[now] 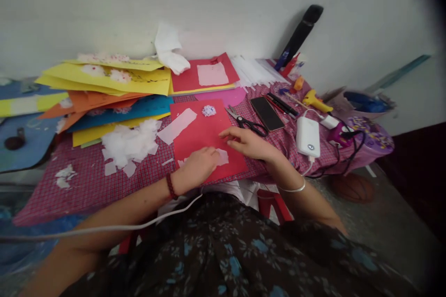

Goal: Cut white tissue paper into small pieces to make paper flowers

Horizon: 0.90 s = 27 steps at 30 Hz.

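Red paper sheet [205, 135] lies mid-frame. Nearest me, the left hand [198, 167] rests over a pale paper piece [222, 157] at lower centre, fingers together; I can't tell whether it grips. The right hand [249, 144], right of centre, has its fingers loosely spread, apparently holding nothing. I judge the sheet only partly worked: a white paper strip [179, 125] overlaps its left edge, and one purple-flecked tuft [209, 110] sits above. Loose white squares [130, 141], left of centre, look unused. Yellow sheets [139, 82], upper left, already bear tufts.
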Each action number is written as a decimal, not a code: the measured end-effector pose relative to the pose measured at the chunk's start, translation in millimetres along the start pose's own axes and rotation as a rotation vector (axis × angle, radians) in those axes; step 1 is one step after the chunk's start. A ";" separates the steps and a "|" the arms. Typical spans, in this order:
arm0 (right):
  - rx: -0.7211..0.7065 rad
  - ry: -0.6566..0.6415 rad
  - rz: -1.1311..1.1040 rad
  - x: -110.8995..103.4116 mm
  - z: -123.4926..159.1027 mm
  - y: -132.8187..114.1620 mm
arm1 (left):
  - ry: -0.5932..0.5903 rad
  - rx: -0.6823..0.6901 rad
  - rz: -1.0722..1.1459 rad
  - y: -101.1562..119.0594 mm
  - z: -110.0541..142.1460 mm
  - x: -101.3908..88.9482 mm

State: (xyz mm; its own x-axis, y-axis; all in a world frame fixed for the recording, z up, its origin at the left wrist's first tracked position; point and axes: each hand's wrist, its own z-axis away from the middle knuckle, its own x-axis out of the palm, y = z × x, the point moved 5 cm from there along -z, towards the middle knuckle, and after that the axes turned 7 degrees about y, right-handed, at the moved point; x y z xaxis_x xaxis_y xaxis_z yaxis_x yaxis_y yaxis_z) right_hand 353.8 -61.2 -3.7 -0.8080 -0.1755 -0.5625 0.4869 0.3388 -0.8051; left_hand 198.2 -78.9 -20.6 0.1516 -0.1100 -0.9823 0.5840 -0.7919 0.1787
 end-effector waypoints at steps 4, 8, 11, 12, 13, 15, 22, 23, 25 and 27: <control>-0.040 -0.042 0.068 -0.9 -20.1 -7.8 | 0.038 -0.264 0.272 -33.5 3.3 -11.0; -0.089 -0.203 0.307 1.0 -16.5 -13.8 | -0.014 -0.072 0.143 -9.7 19.1 -17.4; -0.126 -0.256 0.454 8.0 4.9 -14.1 | -0.055 0.078 -0.074 15.4 30.7 -14.6; -0.148 -0.241 0.490 11.3 12.4 -13.5 | -0.049 0.094 -0.122 20.0 33.1 -12.9; -0.175 -0.217 0.517 15.1 19.0 -12.5 | -0.036 0.102 -0.154 22.7 34.9 -11.0; -0.220 -0.171 0.544 23.4 27.4 -8.1 | -0.002 0.104 -0.167 23.4 37.3 -7.1; -0.213 -0.062 0.269 30.0 3.7 -2.7 | 0.179 -0.110 0.253 -5.5 37.0 -14.1; -0.166 -0.047 0.185 27.4 -4.0 -4.7 | 0.209 -0.158 0.348 -12.1 34.2 -17.6; -0.049 -0.041 -0.016 22.8 -20.2 -9.6 | 0.247 -0.255 0.554 -26.6 26.5 -23.6; 0.059 -0.053 -0.206 19.5 -35.9 -15.1 | 0.222 -0.354 0.783 -41.2 18.3 -25.9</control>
State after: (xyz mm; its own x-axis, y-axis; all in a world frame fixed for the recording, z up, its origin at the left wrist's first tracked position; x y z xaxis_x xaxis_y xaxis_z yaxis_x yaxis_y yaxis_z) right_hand 318.8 -36.6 4.3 -0.8749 -0.2840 -0.3923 0.3325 0.2367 -0.9129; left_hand 155.7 -54.4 -3.5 0.7407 -0.3945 -0.5438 0.4547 -0.3015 0.8381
